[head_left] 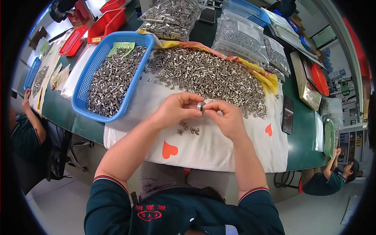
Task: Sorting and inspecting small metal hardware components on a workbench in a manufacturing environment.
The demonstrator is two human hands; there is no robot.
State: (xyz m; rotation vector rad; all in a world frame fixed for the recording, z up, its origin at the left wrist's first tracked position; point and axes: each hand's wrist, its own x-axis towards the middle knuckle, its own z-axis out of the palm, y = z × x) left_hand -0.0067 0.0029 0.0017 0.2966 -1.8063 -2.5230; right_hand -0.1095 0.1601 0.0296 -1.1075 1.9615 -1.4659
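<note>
Over the white cloth (pixel 211 152), my left hand (pixel 177 109) pinches a small, shiny, round metal piece (pixel 201 106) between thumb and fingers. My right hand (pixel 226 116) meets it from the right, its thumb and forefinger closed together at the side of that piece. Whether a second small part sits between the right fingertips is hidden. Just below my hands lie several loose metal sleeves (pixel 193 130). Beyond them spreads a large heap of short silvery metal sleeves (pixel 203 74).
Left of the heap stands a blue plastic basket (pixel 74 92) filled with similar sleeves. Clear bags of metal parts (pixel 170 17) sit at the back. A dark phone (pixel 287 114) lies at the right. Two other people (pixel 329 178) sit at the far left and right.
</note>
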